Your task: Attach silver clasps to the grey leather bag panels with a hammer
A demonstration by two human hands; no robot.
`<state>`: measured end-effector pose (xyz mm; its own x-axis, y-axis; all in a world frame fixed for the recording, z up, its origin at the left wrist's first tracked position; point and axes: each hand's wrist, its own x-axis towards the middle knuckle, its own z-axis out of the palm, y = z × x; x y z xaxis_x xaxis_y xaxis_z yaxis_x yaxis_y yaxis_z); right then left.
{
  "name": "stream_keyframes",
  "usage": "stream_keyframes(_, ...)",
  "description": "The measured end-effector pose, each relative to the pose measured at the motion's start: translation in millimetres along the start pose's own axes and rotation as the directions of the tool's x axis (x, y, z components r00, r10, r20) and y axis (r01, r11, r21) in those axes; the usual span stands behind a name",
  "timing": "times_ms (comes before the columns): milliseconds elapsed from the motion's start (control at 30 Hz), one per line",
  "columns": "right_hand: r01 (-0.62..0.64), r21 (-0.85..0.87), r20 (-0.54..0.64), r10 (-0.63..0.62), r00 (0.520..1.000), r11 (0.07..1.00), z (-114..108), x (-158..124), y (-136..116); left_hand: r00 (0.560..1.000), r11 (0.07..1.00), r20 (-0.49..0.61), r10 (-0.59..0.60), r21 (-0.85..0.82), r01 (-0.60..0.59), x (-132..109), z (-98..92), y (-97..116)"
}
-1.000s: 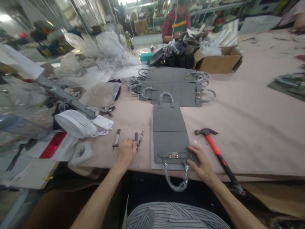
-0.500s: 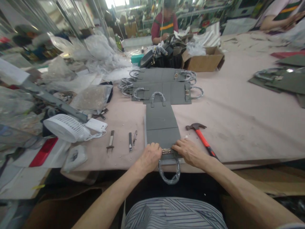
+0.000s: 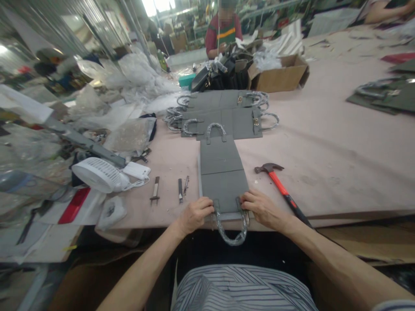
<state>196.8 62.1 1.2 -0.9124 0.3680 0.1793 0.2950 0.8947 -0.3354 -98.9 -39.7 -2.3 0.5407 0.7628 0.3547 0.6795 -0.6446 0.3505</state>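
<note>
A grey bag panel [image 3: 223,185] lies flat at the table's front edge, with a plastic-wrapped handle [image 3: 231,239] hanging over that edge and a second wrapped handle [image 3: 216,128] at its far end. My left hand [image 3: 196,214] is closed at the panel's left edge, thumb and fingers pinching beside the near handle's base. On the other side, my right hand [image 3: 261,209] pinches the right edge by the other handle base. Shiny metal fittings [image 3: 248,218] show just below the right fingertips; what holds them is partly hidden. A claw hammer [image 3: 280,185] with a red and black handle lies right.
Left of the panel lie a pronged tool [image 3: 155,190], a flat metal tool [image 3: 180,191] and a thin metal tool [image 3: 186,185]. A white fan [image 3: 100,175] stands farther left. Behind are more grey panels [image 3: 223,119], a cardboard box [image 3: 280,75] and a person [image 3: 223,32].
The metal fittings that lay across the panel between my hands no longer show there; metal now shows beside the handle. Both hands have moved slightly apart. The view has shifted a little.
</note>
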Motion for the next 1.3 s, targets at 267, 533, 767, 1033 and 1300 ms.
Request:
stream_keyframes(267,-0.01,0.111,-0.296,0.042,0.954,0.994,17,-16,-7,0.984,0.994,-0.178,0.024,0.108,-0.005,-6,9.5,14)
stream_keyframes(533,-0.283,0.221,-0.414,0.352,0.84,0.933,28,6,-13,0.737,0.757,-0.262,-0.623,0.035,0.652,-9,-5.4,11)
stream_keyframes(767,-0.32,0.136,-0.45,0.346,0.823,0.938,45,26,-22,0.139,0.133,-0.016,-0.99,0.209,0.969,-1,-55.5,-45)
stream_keyframes(1033,-0.317,0.196,-0.43,0.372,0.823,0.928,45,23,-26,0.135,0.187,0.181,-0.974,0.308,0.933,8,-61.5,-72)
stream_keyframes(1300,-0.329,0.232,-0.436,0.4,0.806,0.915,44,23,-31,0.091,0.143,0.232,-0.969,0.216,0.966,-14,-71.4,-76)
